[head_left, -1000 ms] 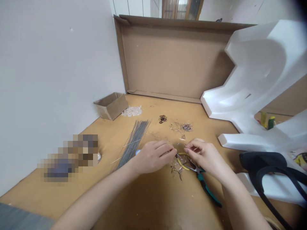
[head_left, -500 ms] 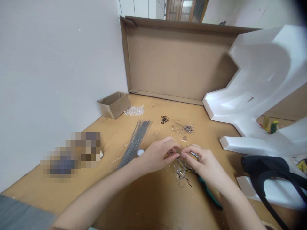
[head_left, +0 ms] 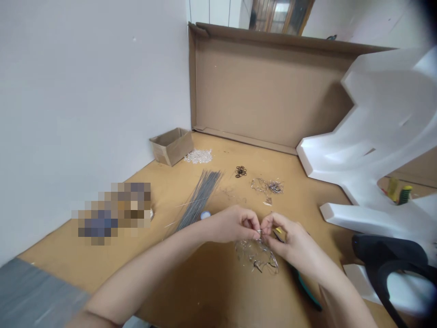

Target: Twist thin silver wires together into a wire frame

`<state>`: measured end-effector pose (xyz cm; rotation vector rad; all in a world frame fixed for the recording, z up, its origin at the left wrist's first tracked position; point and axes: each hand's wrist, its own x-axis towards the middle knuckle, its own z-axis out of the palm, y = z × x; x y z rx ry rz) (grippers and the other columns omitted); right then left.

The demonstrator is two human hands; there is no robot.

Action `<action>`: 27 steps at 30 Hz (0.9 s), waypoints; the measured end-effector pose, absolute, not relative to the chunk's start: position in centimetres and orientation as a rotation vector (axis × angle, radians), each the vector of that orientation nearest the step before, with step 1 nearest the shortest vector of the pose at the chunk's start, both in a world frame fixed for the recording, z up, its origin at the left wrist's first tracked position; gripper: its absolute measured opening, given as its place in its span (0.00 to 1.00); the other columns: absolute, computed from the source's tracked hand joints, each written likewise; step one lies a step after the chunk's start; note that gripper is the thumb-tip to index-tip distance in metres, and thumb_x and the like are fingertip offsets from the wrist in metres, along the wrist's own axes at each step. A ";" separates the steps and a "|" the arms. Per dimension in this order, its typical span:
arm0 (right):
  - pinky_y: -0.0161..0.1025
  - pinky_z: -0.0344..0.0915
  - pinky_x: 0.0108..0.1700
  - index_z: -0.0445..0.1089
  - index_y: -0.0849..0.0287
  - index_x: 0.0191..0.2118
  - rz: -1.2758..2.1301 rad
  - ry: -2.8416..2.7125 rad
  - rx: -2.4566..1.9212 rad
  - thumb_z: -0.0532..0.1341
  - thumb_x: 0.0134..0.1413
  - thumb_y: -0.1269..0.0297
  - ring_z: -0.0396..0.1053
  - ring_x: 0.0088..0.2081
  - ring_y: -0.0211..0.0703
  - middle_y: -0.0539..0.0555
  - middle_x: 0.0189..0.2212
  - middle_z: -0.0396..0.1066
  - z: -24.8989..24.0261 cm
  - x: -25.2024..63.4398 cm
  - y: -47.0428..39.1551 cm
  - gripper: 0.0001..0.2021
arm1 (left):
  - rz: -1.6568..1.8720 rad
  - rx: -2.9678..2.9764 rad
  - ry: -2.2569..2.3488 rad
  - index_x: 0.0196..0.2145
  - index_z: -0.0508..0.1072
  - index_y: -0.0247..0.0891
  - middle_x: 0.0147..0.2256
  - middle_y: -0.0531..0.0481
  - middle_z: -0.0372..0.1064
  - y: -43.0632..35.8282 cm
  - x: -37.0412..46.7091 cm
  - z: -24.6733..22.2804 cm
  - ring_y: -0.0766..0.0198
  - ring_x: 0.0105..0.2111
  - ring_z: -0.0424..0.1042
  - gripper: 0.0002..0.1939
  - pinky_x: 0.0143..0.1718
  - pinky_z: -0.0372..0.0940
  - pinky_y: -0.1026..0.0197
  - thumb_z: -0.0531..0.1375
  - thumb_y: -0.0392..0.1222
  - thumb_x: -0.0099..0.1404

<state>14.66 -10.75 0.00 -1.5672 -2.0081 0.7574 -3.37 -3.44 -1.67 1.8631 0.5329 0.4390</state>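
Note:
My left hand [head_left: 241, 224] and my right hand [head_left: 283, 234] meet fingertip to fingertip over the table. Both are closed in a pinch on a tangle of thin silvery wire [head_left: 257, 260], which hangs below the fingers in loops with a few dark bits in it. Under my right hand lie pliers with green handles [head_left: 303, 288], their jaws partly hidden. Left of my left hand, a bundle of straight grey wires [head_left: 196, 200] rests on the table beside a small round white-and-blue item [head_left: 205, 215].
Farther back are a pile of black rings [head_left: 241, 171], a heap of wire pieces [head_left: 273, 186], clear small pieces [head_left: 198, 156] and a small cardboard box [head_left: 172, 146]. A large cardboard panel [head_left: 266, 91] stands behind. White foam [head_left: 382, 114] and a black strap-like object [head_left: 389, 250] are at right.
The view has shifted, so the table items appear farther right. Both hands remain pinched together, now a little lower in view, and the dangling wire tangle has swung and spread.

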 end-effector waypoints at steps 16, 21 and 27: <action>0.38 0.62 0.41 0.74 0.60 0.37 0.068 -2.364 -1.986 0.56 0.52 0.70 0.70 0.42 0.49 0.61 0.39 0.75 -3.5 14.3 10.9 0.10 | 0.865 1.403 0.881 0.28 0.65 0.33 0.27 0.50 0.71 2.0 -7.3 0.5 0.76 0.18 0.60 0.09 0.16 0.55 0.72 0.61 0.41 0.55; 0.46 0.65 0.45 0.67 0.62 0.46 0.038 -2.560 -1.972 0.57 0.58 0.63 0.67 0.45 0.46 0.58 0.46 0.68 -6.0 12.8 13.3 0.12 | 0.892 1.369 0.873 0.34 0.59 0.37 0.22 0.55 0.71 2.9 -7.3 -0.3 0.76 0.14 0.59 0.13 0.14 0.55 0.72 0.61 0.41 0.56; 0.47 0.66 0.44 0.64 0.62 0.49 0.064 -2.579 -2.010 0.57 0.58 0.62 0.67 0.44 0.45 0.57 0.47 0.65 -7.2 12.7 14.5 0.15 | 0.905 1.345 0.830 0.38 0.60 0.38 0.24 0.56 0.70 2.9 -7.7 -0.2 0.75 0.13 0.63 0.12 0.13 0.55 0.72 0.59 0.41 0.59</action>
